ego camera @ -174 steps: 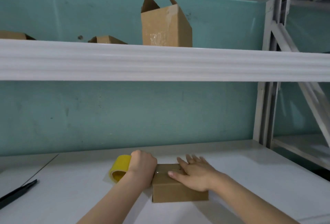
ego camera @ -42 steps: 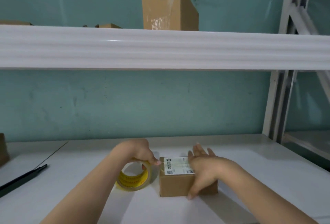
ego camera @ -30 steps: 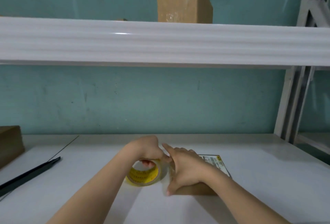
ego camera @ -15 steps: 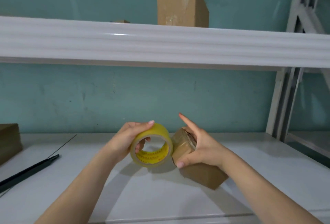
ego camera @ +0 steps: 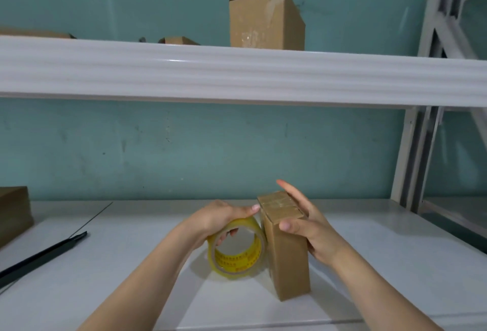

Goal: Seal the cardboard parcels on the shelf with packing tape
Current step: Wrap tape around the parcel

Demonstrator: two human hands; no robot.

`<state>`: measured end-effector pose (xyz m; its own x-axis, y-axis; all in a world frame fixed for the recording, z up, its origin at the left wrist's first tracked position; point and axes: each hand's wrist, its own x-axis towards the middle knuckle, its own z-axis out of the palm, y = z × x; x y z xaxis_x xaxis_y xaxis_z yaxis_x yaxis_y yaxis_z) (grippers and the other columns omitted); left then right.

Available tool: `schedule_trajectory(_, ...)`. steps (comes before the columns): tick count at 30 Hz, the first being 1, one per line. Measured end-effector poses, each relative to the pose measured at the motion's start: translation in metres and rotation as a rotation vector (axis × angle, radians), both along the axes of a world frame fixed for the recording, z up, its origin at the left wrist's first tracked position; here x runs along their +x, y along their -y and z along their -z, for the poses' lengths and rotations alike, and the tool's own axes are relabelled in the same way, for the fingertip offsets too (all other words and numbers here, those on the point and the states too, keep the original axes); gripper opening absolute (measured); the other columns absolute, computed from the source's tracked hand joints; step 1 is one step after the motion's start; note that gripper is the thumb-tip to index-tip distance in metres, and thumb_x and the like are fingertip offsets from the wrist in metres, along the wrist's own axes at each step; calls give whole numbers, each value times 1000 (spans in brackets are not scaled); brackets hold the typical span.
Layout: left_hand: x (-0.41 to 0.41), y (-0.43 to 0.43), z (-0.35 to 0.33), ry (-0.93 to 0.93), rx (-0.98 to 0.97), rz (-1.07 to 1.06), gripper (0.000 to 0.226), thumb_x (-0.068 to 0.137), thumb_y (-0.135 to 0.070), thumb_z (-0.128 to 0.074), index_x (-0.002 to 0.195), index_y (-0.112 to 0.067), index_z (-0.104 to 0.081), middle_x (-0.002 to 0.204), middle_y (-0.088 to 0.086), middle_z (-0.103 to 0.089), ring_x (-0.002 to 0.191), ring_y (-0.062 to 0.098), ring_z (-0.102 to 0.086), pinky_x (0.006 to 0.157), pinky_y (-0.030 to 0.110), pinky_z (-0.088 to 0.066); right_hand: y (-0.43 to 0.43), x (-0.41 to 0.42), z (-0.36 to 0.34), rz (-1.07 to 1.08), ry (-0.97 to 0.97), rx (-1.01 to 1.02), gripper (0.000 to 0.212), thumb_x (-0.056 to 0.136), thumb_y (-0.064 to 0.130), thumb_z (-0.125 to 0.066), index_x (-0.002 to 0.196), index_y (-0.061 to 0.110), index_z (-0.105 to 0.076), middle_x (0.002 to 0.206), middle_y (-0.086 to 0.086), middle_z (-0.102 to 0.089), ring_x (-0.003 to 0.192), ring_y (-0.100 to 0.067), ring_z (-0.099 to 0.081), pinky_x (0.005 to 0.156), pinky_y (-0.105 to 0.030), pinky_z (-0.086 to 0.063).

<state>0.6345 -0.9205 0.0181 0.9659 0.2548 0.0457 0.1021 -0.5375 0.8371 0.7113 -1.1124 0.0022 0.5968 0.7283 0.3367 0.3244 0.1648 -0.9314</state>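
Observation:
A small brown cardboard parcel (ego camera: pixel 288 257) stands on end on the white lower shelf (ego camera: pixel 395 264), its taped top face turned up. My right hand (ego camera: pixel 309 228) grips its upper right side, thumb on the front top edge and fingers stretched behind. A roll of clear yellow packing tape (ego camera: pixel 237 253) is pressed against the parcel's left side. My left hand (ego camera: pixel 224 218) holds that roll from above, with fingers through its core. A taller open cardboard box (ego camera: pixel 266 18) stands on the upper shelf (ego camera: pixel 237 72).
A black rod-like tool (ego camera: pixel 39 258) lies at the left of the lower shelf. Another brown box (ego camera: pixel 13 212) sits at the far left edge. Low cardboard pieces (ego camera: pixel 176 40) lie on the upper shelf. A grey rack upright (ego camera: pixel 411 151) rises at the right.
The parcel was lying flat on the shelf, was lifted and tilted by my right hand, and now stands on end. My left hand kept the tape roll beside it throughout.

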Motion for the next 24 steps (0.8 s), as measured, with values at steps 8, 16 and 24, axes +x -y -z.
schedule_trajectory(8,13,15,-7,-69,53,27,66,56,-78,-64,45,-15,-50,39,2,-43,36,15,-37,45,23,-32,7,-16,-73,157,916,-978,116,68,65,-66,150,8,-6,159,-4,-4,146,-15,-5,119,-28,-9)
schedule_trajectory(16,10,26,-15,-63,95,1,59,70,-67,-63,45,-14,-51,30,-3,-39,29,11,-35,41,20,-31,-10,-21,-72,144,1137,-1134,125,60,49,-81,150,11,-3,158,-7,-13,145,-21,-13,117,-27,-17)
schedule_trajectory(24,-13,-4,2,186,-557,359,49,71,-55,-69,65,-6,-70,49,12,-61,55,23,-66,60,28,-54,15,-8,-67,194,955,-729,126,48,40,-90,148,31,-15,135,6,-39,124,-6,-37,102,-12,-26)
